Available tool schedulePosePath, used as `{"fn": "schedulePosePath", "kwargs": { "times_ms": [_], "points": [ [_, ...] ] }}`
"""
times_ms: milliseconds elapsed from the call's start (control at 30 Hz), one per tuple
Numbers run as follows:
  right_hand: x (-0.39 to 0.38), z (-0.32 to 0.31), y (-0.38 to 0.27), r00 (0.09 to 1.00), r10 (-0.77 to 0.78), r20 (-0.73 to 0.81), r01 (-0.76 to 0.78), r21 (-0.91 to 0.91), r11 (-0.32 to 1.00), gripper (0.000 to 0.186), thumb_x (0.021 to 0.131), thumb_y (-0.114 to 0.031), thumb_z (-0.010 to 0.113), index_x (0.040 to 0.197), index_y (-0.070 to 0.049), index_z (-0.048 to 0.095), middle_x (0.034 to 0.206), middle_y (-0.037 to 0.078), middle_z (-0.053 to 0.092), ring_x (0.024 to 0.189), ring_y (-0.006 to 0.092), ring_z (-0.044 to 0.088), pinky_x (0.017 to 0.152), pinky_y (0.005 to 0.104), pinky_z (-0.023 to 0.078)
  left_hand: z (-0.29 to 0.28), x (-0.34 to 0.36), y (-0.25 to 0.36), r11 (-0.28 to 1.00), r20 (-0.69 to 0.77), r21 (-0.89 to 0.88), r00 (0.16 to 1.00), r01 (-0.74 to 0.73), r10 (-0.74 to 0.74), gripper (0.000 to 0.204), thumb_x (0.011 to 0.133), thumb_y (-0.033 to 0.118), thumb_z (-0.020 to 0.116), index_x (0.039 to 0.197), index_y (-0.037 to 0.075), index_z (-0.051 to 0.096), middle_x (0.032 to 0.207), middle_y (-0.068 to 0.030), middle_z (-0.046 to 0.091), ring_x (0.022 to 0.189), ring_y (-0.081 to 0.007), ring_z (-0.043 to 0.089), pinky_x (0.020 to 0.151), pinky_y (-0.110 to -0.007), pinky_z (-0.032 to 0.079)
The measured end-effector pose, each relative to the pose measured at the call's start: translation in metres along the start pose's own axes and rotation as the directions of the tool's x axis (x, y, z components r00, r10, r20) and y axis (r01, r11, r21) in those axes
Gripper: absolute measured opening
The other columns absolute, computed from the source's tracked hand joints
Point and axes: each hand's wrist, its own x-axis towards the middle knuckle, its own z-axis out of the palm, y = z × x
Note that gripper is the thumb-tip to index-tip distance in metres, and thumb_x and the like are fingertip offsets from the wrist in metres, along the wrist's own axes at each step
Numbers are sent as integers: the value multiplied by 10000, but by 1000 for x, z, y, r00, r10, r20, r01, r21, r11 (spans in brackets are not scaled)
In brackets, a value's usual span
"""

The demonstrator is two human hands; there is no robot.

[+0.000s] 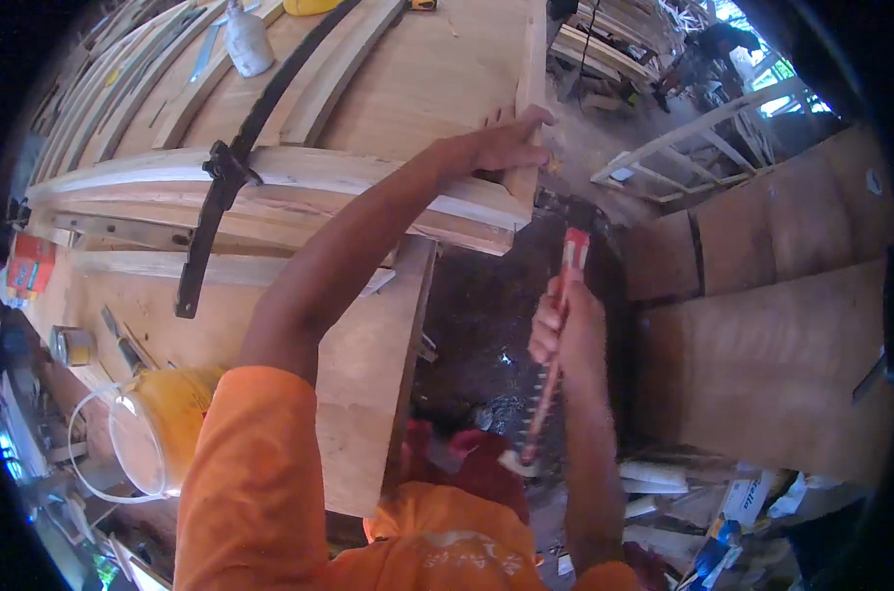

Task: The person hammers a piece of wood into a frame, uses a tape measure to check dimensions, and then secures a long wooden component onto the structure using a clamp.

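Wooden frame (309, 167): near edge partly hidden by the left arm (353, 236).
Red hammer (573, 258): off the frame's near right corner; dark head blurred.
Left hand (506, 146): half-open, resting at that corner, palm hidden.
Right hand (572, 330): closed round the hammer's handle.

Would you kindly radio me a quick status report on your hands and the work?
Left hand on corner of wooden frame; right hand gripping long reddish tool; black clamp across frame, clear of both hands.

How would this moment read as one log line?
left hand: at corner of wooden frame | right hand: gripping hammer | clamp: across frame
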Motion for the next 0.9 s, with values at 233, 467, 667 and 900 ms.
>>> {"fn": "schedulePosePath", "kwargs": {
  "times_ms": [233,467,667,900],
  "points": [
    [-8,-23,-4,998,-55,9,55,-4,998,451,1096,-543,477,1059,-103,569,638,-41,440,418,89,426,362,297,367,-2,-3,2,997,-41,75,999,-3,6,691,973,565,596,1499,192,347,1485,-296,526,1474,-477,378,1226,-672,88],
    [-47,-74,-52,932,-313,181,349,-679,646,319,1058,-311,610,1176,-16,638,753,16,596,653,82,576,581,282,472,-3,-3,8,999,-9,25,1000,-22,22,723,965,624,585,1505,201,358,1491,-290,484,1484,-488,320,1210,-651,148],
    [-17,-105,-103,702,-86,707,712,-692,122,396,924,-124,742,1300,-11,686,849,111,685,736,205,642,687,356,499,1,-3,11,996,-83,72,996,42,-36,727,949,603,621,1521,239,362,1463,-273,473,1444,-490,344,1205,-630,195],
    [29,-55,-144,519,265,813,845,-535,-15,435,897,-150,750,1300,2,692,859,211,729,722,327,709,707,416,527,-3,-8,19,994,-86,41,992,100,-96,694,927,549,662,1497,252,401,1424,-239,453,1406,-478,359,1190,-589,261]
  ]
}}
